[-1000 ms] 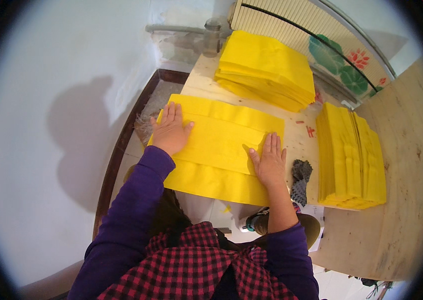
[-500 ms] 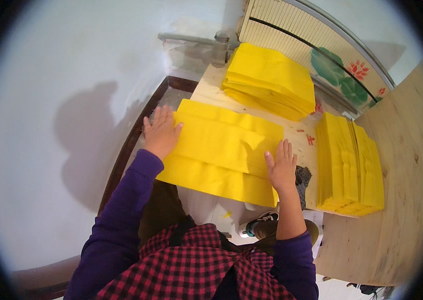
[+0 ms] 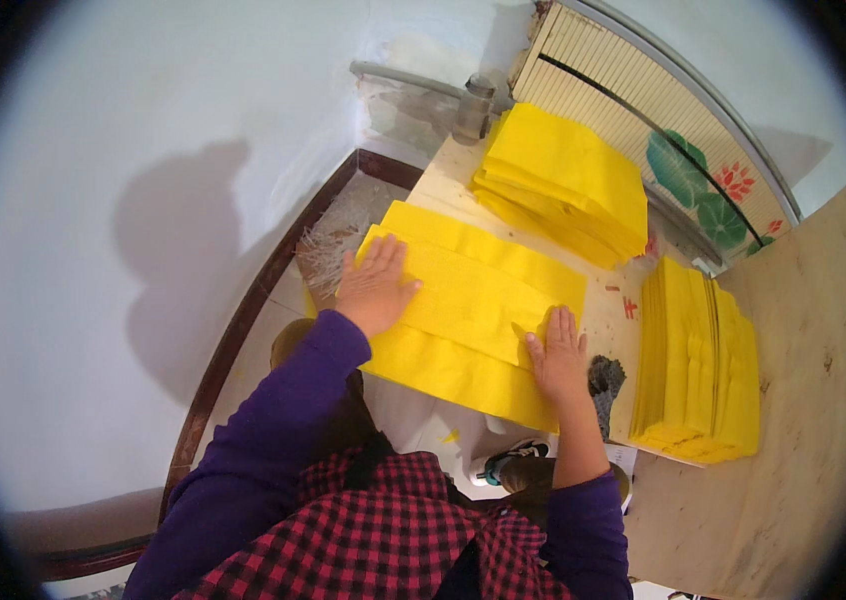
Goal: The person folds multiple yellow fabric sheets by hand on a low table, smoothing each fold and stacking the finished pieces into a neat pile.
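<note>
A yellow sheet of fabric-like material [image 3: 473, 305] lies spread before me, with a folded band running along its length. Its near edge hangs past the front of the table. My left hand [image 3: 377, 287] rests flat on the sheet's left end, fingers stretched out. On the right end lies my right hand [image 3: 559, 358], open, its fingers pointing away from me and the thumb apart. Neither hand grips the material. How many layers lie beneath my palms cannot be made out.
Behind the sheet is a stack of yellow folded pieces [image 3: 568, 180]; another yellow stack [image 3: 698, 365] stands at the right. A glass jar [image 3: 474, 108] is at the table's far left corner. A dark grey cloth [image 3: 604, 385] lies beside my right hand. A wall [image 3: 73, 300] borders the left.
My left hand has moved inward from the sheet's left edge and now lies on the material. My right hand stays near the right end. The whole view has shifted slightly.
</note>
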A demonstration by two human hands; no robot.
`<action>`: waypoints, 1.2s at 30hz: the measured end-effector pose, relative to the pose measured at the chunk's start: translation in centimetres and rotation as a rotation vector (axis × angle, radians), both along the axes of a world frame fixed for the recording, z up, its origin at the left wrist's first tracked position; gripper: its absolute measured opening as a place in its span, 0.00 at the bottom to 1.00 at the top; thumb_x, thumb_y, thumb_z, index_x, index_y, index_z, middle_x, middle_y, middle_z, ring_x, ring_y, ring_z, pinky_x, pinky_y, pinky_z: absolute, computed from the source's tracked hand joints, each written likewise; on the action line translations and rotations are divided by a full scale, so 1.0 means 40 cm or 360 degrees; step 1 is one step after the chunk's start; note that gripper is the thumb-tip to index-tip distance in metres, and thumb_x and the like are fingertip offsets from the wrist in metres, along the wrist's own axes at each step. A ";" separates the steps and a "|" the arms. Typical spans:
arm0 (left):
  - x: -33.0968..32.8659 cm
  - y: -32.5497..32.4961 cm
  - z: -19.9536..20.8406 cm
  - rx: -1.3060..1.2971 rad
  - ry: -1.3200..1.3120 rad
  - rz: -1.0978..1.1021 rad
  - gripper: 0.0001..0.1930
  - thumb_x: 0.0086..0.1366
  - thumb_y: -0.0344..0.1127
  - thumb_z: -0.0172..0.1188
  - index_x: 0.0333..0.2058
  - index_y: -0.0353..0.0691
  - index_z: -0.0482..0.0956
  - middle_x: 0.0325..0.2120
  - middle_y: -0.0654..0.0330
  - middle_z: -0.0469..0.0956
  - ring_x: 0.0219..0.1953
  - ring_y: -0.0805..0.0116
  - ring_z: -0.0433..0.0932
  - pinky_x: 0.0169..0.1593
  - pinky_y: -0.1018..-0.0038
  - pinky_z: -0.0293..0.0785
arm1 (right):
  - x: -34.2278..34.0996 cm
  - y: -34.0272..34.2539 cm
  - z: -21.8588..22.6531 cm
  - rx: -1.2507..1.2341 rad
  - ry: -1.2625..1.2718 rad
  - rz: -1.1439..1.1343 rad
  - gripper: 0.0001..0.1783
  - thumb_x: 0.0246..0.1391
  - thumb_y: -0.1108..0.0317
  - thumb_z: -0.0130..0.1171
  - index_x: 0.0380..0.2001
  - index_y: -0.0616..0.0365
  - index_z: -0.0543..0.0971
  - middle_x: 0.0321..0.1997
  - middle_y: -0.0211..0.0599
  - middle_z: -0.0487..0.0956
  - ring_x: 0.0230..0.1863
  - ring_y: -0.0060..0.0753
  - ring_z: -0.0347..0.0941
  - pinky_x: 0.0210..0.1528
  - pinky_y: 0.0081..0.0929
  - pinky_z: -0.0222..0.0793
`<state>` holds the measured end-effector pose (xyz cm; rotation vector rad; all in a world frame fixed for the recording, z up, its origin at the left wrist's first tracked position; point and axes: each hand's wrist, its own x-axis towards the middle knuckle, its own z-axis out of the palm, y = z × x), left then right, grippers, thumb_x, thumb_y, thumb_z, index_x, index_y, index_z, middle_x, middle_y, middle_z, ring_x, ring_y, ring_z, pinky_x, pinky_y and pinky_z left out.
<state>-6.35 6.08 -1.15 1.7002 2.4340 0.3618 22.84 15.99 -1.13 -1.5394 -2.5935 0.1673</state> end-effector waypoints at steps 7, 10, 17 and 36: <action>-0.048 -0.071 -0.010 0.0401 -0.0194 0.0132 0.32 0.72 0.51 0.41 0.67 0.35 0.53 0.69 0.50 0.51 0.72 0.55 0.45 0.70 0.48 0.36 | -0.105 0.082 0.118 -0.0007 0.0461 0.0171 0.26 0.58 0.54 0.56 0.53 0.61 0.74 0.60 0.51 0.71 0.63 0.50 0.64 0.65 0.44 0.57; -0.046 -0.090 -0.007 0.0672 -0.0261 0.0103 0.31 0.72 0.49 0.41 0.66 0.34 0.55 0.68 0.49 0.52 0.72 0.53 0.45 0.70 0.48 0.36 | -0.231 0.103 0.118 -0.0088 0.0502 0.0344 0.22 0.54 0.58 0.60 0.49 0.60 0.77 0.54 0.48 0.75 0.56 0.46 0.70 0.57 0.38 0.66; -0.056 -0.152 0.002 0.0895 -0.0455 0.0079 0.28 0.73 0.45 0.42 0.65 0.36 0.57 0.67 0.47 0.54 0.71 0.51 0.46 0.70 0.50 0.36 | -0.381 0.187 0.130 -0.0473 -0.0095 0.0515 0.22 0.44 0.57 0.66 0.42 0.58 0.80 0.42 0.46 0.81 0.45 0.48 0.76 0.48 0.37 0.72; 0.098 -0.093 0.329 0.1523 -0.2146 -0.0707 0.31 0.70 0.37 0.52 0.66 0.33 0.52 0.64 0.52 0.58 0.67 0.65 0.55 0.68 0.70 0.50 | -0.157 -0.035 0.506 -0.0731 0.1947 0.0789 0.10 0.61 0.72 0.56 0.44 0.62 0.76 0.40 0.26 0.79 0.40 0.15 0.72 0.43 0.17 0.68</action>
